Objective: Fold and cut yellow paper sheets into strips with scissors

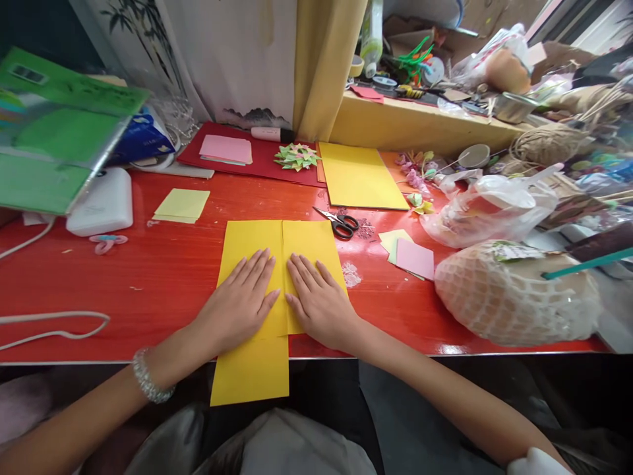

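Note:
A sheet of yellow paper (252, 373) lies on the red table, with a vertical seam down its middle and a crease across it. Its lower left part hangs past the table's front edge. My left hand (247, 297) rests flat on the left half, fingers stretched out and pointing up. On the right half my right hand (321, 300) lies flat too, its fingers slightly apart. Both hands sit close to the seam, and neither grips anything. Just beyond the paper's upper right corner are black-handled scissors (345, 226).
A yellow pad (363, 175) lies behind, beside a folded paper star (297, 157). Small paper squares (181, 204) sit to the left, and pink squares (415, 257) to the right. A net-wrapped coconut with a straw (514, 297) stands at the right. A white cable (54, 318) lies left.

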A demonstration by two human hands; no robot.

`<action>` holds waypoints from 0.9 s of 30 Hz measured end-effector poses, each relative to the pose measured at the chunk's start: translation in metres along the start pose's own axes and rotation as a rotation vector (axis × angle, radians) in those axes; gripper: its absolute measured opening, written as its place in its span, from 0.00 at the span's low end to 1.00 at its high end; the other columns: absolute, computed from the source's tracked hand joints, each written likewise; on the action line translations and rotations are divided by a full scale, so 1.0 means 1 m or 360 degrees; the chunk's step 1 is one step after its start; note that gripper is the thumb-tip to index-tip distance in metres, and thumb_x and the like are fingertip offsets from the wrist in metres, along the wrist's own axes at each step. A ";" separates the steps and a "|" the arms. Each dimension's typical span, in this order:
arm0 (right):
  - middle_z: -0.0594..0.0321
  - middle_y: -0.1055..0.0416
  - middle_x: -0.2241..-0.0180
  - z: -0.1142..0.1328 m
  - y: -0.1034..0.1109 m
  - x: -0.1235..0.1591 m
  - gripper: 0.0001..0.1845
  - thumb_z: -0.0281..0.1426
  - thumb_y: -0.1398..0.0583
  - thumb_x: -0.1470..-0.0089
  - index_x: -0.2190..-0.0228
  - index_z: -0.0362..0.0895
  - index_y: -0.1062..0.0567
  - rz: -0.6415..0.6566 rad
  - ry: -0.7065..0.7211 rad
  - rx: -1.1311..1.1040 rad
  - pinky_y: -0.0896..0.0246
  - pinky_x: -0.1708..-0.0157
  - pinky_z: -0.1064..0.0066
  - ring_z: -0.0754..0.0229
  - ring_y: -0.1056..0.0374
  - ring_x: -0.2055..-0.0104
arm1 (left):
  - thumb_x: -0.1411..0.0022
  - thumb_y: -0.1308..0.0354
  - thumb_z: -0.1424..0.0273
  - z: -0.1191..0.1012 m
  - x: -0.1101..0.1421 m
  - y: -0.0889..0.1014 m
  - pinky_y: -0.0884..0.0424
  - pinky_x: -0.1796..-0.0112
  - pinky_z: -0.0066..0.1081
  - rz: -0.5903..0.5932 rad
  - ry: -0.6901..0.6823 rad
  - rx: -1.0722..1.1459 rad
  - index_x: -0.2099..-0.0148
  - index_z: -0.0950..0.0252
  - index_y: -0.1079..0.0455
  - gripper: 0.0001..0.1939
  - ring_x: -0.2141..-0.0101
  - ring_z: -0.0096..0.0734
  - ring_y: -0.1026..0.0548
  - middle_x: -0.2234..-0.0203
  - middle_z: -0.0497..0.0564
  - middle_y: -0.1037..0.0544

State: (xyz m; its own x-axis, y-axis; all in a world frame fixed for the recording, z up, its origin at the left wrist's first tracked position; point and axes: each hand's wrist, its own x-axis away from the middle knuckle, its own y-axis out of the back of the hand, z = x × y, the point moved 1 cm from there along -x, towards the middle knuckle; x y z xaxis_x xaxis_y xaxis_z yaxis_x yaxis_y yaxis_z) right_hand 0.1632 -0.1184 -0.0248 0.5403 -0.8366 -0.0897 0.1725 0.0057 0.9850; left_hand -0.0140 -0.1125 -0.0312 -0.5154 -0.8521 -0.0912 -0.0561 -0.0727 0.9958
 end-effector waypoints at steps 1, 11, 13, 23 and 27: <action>0.54 0.58 0.35 0.001 0.000 0.000 0.31 0.39 0.63 0.36 0.38 0.34 0.49 -0.0001 -0.0012 0.0006 0.65 0.35 0.58 0.56 0.63 0.32 | 0.31 0.69 0.61 0.000 -0.001 0.000 0.55 0.37 0.42 0.0000 0.0012 0.0006 0.34 0.79 0.52 0.32 0.35 0.39 0.56 0.35 0.62 0.52; 0.56 0.59 0.35 0.006 0.001 0.001 0.31 0.38 0.63 0.36 0.38 0.35 0.51 -0.0012 -0.0107 0.0014 0.67 0.35 0.55 0.57 0.62 0.32 | 0.32 0.68 0.62 -0.006 0.001 0.001 0.55 0.38 0.43 -0.0035 0.0066 0.0001 0.35 0.79 0.52 0.31 0.36 0.42 0.55 0.35 0.63 0.52; 0.56 0.59 0.35 0.006 0.001 0.001 0.31 0.38 0.63 0.36 0.38 0.35 0.51 -0.0011 -0.0119 0.0018 0.67 0.35 0.55 0.56 0.62 0.32 | 0.32 0.69 0.62 -0.007 0.001 0.001 0.54 0.38 0.43 -0.0046 0.0070 0.0005 0.35 0.79 0.51 0.31 0.36 0.42 0.54 0.35 0.63 0.51; 0.57 0.59 0.34 0.008 0.000 0.001 0.30 0.38 0.63 0.36 0.38 0.36 0.50 -0.0006 -0.0135 0.0054 0.68 0.35 0.56 0.57 0.63 0.32 | 0.32 0.69 0.63 -0.009 0.003 -0.002 0.53 0.39 0.43 -0.0153 0.0076 -0.0006 0.35 0.80 0.50 0.31 0.36 0.44 0.52 0.36 0.64 0.49; 0.58 0.59 0.34 0.008 0.000 0.001 0.30 0.38 0.64 0.36 0.37 0.36 0.51 -0.0005 -0.0133 0.0054 0.68 0.35 0.56 0.56 0.63 0.32 | 0.32 0.69 0.63 -0.011 0.003 -0.003 0.52 0.39 0.44 -0.0175 0.0093 -0.0023 0.35 0.81 0.50 0.31 0.36 0.45 0.51 0.36 0.65 0.49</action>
State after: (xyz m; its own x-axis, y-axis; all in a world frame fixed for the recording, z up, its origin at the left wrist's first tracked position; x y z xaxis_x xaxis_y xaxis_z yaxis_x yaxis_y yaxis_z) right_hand 0.1569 -0.1238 -0.0240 0.4692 -0.8793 -0.0814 0.1449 -0.0143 0.9893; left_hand -0.0062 -0.1203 -0.0348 -0.4561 -0.8672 -0.1997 -0.0969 -0.1746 0.9799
